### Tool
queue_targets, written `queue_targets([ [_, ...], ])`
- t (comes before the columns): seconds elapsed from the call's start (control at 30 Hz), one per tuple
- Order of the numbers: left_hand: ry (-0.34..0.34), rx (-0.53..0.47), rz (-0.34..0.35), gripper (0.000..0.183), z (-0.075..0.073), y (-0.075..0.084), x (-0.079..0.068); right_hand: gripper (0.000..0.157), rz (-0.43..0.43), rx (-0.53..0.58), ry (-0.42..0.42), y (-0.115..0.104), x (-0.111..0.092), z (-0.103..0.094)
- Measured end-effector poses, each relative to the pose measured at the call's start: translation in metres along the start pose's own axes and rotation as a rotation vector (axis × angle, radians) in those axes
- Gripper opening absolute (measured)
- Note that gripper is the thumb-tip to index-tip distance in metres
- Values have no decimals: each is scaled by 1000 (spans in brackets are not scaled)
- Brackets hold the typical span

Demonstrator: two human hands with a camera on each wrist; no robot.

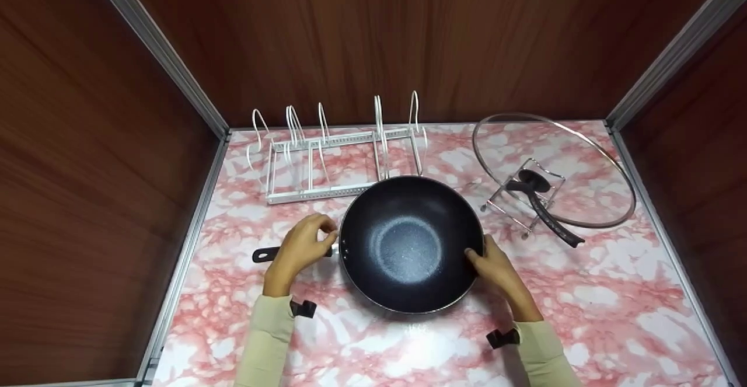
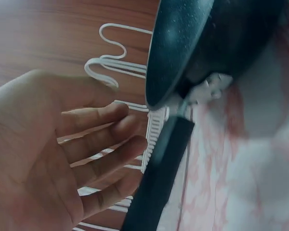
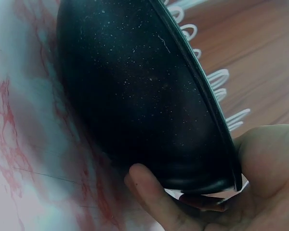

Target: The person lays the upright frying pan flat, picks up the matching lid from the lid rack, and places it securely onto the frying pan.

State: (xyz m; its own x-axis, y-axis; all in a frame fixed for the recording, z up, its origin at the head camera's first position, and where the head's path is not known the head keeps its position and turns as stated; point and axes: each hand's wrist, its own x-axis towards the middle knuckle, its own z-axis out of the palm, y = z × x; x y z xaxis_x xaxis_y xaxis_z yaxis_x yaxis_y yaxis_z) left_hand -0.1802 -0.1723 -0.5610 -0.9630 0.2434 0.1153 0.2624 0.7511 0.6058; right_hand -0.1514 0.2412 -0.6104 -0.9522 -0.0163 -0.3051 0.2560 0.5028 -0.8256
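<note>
1. The black pan (image 1: 408, 247) is near the middle of the patterned surface, its bowl facing up, pale speckles showing on the inside and on the outer wall.
2. Its black handle (image 2: 160, 171) points to the person's left, joined to the bowl by a metal bracket (image 2: 209, 90); the end has a hanging hole.
3. The right hand (image 1: 495, 265) grips the pan's right edge: the thumb laps over the rim onto the inside, and a finger lies against the outer wall.
4. The left hand (image 1: 304, 243) is at the handle, fingers loosely bent and slightly spread, not wrapped round it; whether a fingertip touches the handle is hard to tell from these angles.
5. Both forearms wear pale sleeves (image 1: 266, 331), with a black strap (image 1: 303, 309) at each wrist.
6. Just behind the pan is a white rack (image 1: 315, 193) with upright wire loops; in the head view the pan's far rim overlaps its near right corner.
7. To the right, well apart from the rack, a clear lid (image 1: 583, 171) with a curved black grip (image 1: 547, 215) leans tilted at a small wire stand (image 1: 506, 211).
8. Beneath everything is the pink-and-white marbled surface (image 1: 601, 317), enclosed by brown wood-grain panels (image 1: 408, 42).
</note>
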Motion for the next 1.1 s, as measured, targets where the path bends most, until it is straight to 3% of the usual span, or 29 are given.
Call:
queue_targets([
  [0.37, 66, -186, 110, 5, 18, 24, 24, 41, -36, -122, 60, -6, -6, -3],
  [1.1, 60, -411, 137, 11, 47, 62, 59, 19, -103, -111, 201, -17, -6, -18],
])
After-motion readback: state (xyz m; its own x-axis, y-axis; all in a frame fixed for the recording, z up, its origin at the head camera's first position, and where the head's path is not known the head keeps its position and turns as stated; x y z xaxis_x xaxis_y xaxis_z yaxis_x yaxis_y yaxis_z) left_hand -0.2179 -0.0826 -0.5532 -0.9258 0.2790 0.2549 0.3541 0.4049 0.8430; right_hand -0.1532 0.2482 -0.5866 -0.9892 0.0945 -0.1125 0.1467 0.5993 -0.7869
